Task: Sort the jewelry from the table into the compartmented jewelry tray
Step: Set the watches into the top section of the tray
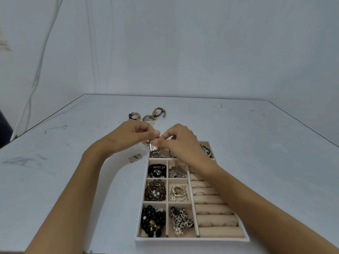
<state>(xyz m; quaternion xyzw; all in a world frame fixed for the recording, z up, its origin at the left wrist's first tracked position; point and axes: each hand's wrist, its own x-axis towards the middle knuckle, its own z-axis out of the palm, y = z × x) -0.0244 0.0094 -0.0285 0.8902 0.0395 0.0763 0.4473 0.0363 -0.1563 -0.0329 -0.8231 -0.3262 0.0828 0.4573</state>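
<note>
Both hands meet above the tray's (192,240) far left corner: the left hand (134,134) and right hand (180,142) each pinch the top of a silver watch (153,147), whose lower end hangs over the far left compartment. Beyond the tray, a strap watch (158,112) lies on the table (256,143)

wall (183,43): pale, creased | dark object (3,129): left edge, cut off | scuff marks (23,161): grey, near left

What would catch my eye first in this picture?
The left hand and the right hand meet over the far left corner of the beige compartmented jewelry tray, pinching a small silver metal piece. Its near left compartment holds black bead bracelets; two strap watches lie on the white table beyond.
</note>
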